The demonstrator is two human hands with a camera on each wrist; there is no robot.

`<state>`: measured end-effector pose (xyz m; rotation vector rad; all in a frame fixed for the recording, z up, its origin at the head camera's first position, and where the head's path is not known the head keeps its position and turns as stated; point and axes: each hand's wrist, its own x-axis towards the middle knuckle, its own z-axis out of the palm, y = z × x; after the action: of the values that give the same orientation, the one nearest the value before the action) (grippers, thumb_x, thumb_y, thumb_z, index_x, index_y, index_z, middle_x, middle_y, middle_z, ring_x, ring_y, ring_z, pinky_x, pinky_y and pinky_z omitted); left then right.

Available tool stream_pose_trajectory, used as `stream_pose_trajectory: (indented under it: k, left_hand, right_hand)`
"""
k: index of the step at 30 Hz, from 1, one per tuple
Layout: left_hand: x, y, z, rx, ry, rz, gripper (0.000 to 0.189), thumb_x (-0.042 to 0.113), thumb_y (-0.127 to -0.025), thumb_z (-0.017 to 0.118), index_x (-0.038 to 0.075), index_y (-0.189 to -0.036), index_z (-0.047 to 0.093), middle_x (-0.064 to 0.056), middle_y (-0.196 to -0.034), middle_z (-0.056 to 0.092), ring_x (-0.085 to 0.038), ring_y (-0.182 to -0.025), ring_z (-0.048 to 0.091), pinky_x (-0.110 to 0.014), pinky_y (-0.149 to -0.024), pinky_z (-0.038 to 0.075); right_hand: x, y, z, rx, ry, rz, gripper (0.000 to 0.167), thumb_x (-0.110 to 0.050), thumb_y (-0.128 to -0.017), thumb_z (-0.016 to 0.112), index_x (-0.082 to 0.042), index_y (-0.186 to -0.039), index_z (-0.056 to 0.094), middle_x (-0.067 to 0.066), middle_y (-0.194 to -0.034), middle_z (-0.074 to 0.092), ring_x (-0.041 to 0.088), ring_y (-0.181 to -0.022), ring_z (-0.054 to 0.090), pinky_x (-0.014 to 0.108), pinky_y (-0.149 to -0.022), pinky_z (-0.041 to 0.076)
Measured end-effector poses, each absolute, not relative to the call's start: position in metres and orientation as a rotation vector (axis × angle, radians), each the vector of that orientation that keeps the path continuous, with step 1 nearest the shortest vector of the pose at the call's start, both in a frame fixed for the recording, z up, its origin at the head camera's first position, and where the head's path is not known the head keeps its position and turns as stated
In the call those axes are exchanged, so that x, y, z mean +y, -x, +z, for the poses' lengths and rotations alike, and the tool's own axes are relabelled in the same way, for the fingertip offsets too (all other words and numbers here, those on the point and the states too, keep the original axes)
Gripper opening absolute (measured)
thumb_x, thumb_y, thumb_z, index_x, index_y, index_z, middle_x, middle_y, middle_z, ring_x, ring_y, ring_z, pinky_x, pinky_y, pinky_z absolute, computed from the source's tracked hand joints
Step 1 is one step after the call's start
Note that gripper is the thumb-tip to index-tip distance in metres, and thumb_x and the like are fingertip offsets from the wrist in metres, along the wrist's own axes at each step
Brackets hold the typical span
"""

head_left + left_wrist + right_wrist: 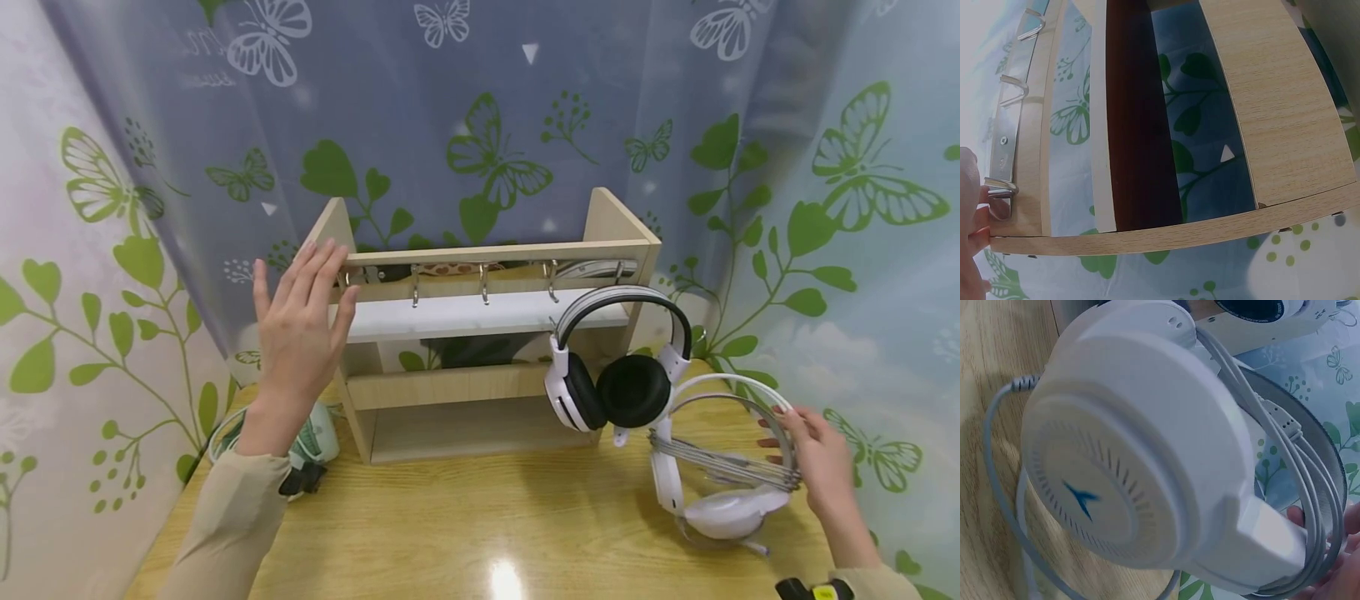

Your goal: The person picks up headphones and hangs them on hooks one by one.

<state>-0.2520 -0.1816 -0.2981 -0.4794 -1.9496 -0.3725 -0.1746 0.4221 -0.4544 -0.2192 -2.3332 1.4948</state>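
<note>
A pale wooden shelf (420,390) stands on the table with a row of metal hooks (483,285) along its top rail. My left hand (296,321) rests at the shelf's top left corner, fingers extended over the rail. In the left wrist view its fingers (980,222) show beside the end hook. A white headset with black ear pads (635,390) hangs from the rail's right end. To its right, my right hand (821,462) holds a second white headset (731,510) by its headband, the grey cable (1302,487) wound around it. One earcup (1116,450) fills the right wrist view.
Beside the shelf's left side, partly behind my left forearm, lies a green and white object (322,433) with a black part. The wooden table (450,525) extends in front of the shelf. A butterfly-patterned curtain (405,75) hangs close behind.
</note>
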Motion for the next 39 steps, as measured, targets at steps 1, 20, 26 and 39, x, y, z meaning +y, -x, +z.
stream_pose_trajectory:
  k: [1,20,26,39]
  left_hand:
    - [-0.182,0.252,-0.298,-1.949,0.479,-0.374,0.052,0.043,-0.109,0.041,0.008,-0.144,0.056,-0.011,-0.147,0.057,-0.03,-0.141,0.046,-0.058,-0.124,0.007]
    - [-0.181,0.252,-0.298,-1.94,0.478,-0.375,0.053,0.044,-0.109,0.041,0.008,-0.144,0.056,-0.012,-0.147,0.057,-0.031,-0.141,0.047,-0.059,-0.123,0.007]
    - [-0.181,0.252,-0.299,-1.932,0.478,-0.38,0.052,0.043,-0.109,0.042,0.008,-0.144,0.057,-0.011,-0.146,0.057,-0.03,-0.141,0.047,-0.059,-0.123,0.008]
    - [-0.182,0.253,-0.299,-1.934,0.478,-0.379,0.051,0.042,-0.108,0.044,0.008,-0.144,0.056,-0.011,-0.147,0.057,-0.03,-0.141,0.047,-0.059,-0.123,0.007]
  right_hand:
    - [0.422,0.174,-0.454,-2.318,0.206,1.506,0.017,-0.03,-0.111,0.039,-0.032,-0.114,0.055,-0.034,-0.087,0.063,-0.003,-0.068,0.068,0.022,-0.057,0.057]
    - [0.415,0.158,-0.443,-2.242,0.062,1.557,0.021,-0.025,-0.11,0.043,-0.033,-0.121,0.058,-0.031,-0.095,0.063,-0.003,-0.073,0.067,0.018,-0.059,0.056]
    - [0.413,0.155,-0.442,-2.09,0.059,1.692,0.019,-0.024,-0.108,0.046,-0.032,-0.119,0.06,-0.026,-0.095,0.067,-0.003,-0.072,0.068,0.016,-0.059,0.055]
    - [0.409,0.149,-0.428,-2.018,0.058,1.693,0.021,-0.021,-0.107,0.049,-0.031,-0.116,0.065,-0.025,-0.097,0.069,-0.005,-0.075,0.067,0.015,-0.06,0.056]
